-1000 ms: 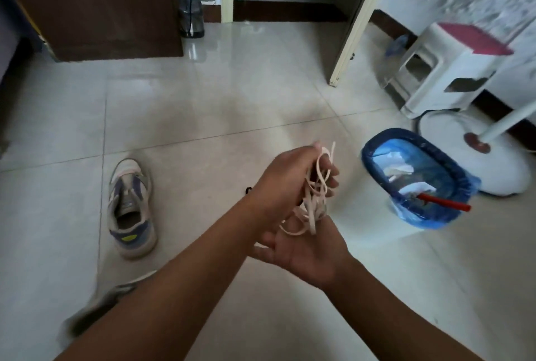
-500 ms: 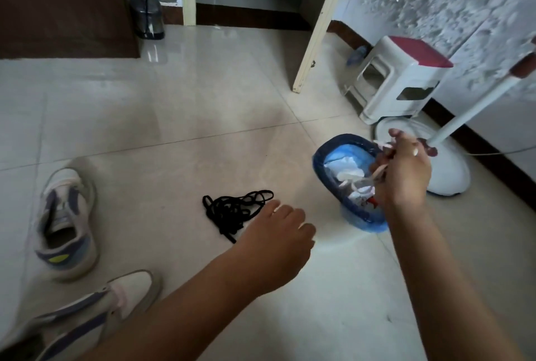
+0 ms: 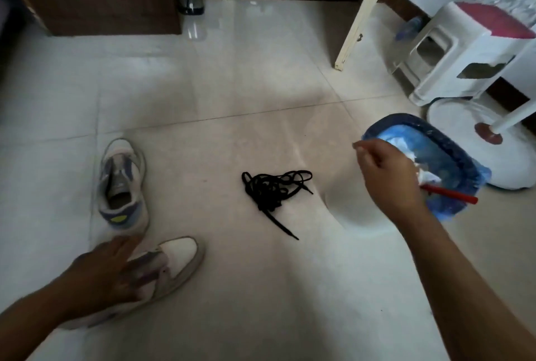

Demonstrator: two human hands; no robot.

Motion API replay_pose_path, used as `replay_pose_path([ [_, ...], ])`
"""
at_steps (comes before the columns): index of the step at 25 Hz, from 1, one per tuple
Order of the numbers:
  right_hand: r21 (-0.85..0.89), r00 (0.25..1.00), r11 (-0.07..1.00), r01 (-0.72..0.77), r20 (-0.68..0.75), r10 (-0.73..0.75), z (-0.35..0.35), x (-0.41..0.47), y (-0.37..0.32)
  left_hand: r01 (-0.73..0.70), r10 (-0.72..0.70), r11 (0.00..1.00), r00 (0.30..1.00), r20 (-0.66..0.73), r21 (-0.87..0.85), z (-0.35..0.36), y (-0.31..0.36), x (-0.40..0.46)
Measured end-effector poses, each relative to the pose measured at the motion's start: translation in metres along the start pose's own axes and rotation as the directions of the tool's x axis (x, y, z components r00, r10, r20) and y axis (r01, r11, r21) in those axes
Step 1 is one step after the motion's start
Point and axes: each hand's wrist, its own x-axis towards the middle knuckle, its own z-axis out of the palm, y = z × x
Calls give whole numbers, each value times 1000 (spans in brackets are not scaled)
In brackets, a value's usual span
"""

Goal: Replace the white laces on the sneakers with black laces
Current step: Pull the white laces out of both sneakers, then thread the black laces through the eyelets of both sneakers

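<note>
The left hand lies with its fingers spread flat on the near sneaker, pressing rather than gripping it. The right hand hangs at the near rim of the blue bin, fingers loosely curled; whether anything is pinched in them I cannot tell. The second sneaker stands just beyond the first on the tiled floor, without laces, its tongue loose. The black laces lie in a tangled heap between the sneakers and the bin, touching neither. A white stool sits behind the bin.
</note>
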Motion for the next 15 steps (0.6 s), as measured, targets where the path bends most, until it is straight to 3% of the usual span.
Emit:
replay_pose_path([
  [1, -24, 986, 994, 109, 129, -105, 23, -8, -6, 34, -30, 998, 996, 84, -48, 5, -19, -9],
  [3, -51, 898, 988, 147, 426, -111, 72, -21, -7, 93, -59, 986, 971, 232, -140, 14, -37, -30],
  [4, -93, 840, 988, 122, 541, -52, 94, -25, 0, 103, -71, 987, 968, 239, -125, 22, -38, -37],
  [6, -192, 722, 980, 49, 685, 98, 131, -34, 22, 100, -98, 995, 993, 69, -29, 38, -23, -45],
  [7, -227, 673, 974, 24, 724, 152, 146, -37, 33, 124, -125, 992, 991, -39, -28, 45, -11, -45],
  [9, -299, 627, 953, 49, 752, 204, 168, -43, 49, 221, -240, 964, 962, -128, -146, 52, 21, -37],
  [11, -399, 637, 901, 173, 743, 207, 187, -46, 57, 235, -338, 850, 930, -145, -471, 55, 53, -22],
  [13, -439, 612, 851, 288, 768, 189, 201, -51, 59, 65, -265, 758, 940, -215, -649, 55, 77, -7],
  [15, -464, 607, 820, 334, 772, 190, 213, -54, 60, -90, -100, 845, 941, -322, -527, 49, 84, 7],
])
